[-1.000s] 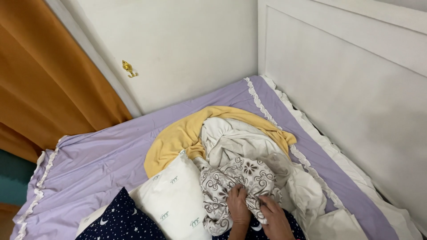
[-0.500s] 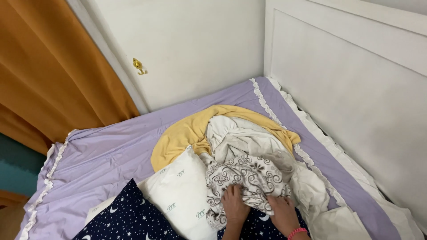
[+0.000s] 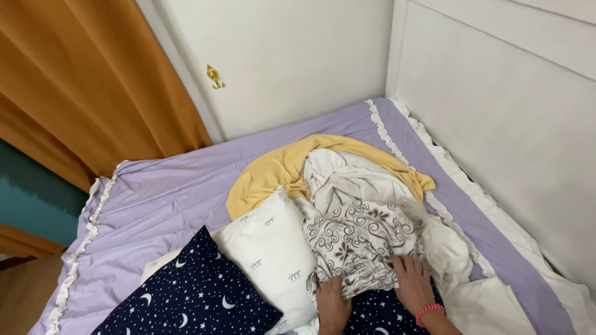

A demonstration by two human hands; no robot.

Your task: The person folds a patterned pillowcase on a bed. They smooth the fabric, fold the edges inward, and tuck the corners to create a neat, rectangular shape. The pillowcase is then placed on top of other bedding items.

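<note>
So both hands are down at the near edge of the bed, working on a scroll-patterned cloth (image 3: 363,245), white with brownish swirls. The left hand (image 3: 333,305) presses on its near hem with fingers curled into the fabric, looks like it's pinching a bit of it. The right hand (image 3: 411,284), with a pink bracelet (image 3: 429,312) on the wrist, lies flatter on the cloth's right near corner, fingers spread, more pressing than gripping.

That cloth sits on top of a heap in the middle of the purple bedsheet (image 3: 167,198), overlapping a cream sheet (image 3: 347,180) and a yellow blanket (image 3: 279,170) farther back. Just left of it is a white pillow (image 3: 267,251), and nearer left a navy star-and-moon pillow (image 3: 192,298). An orange curtain (image 3: 81,80) hangs far left.
</note>
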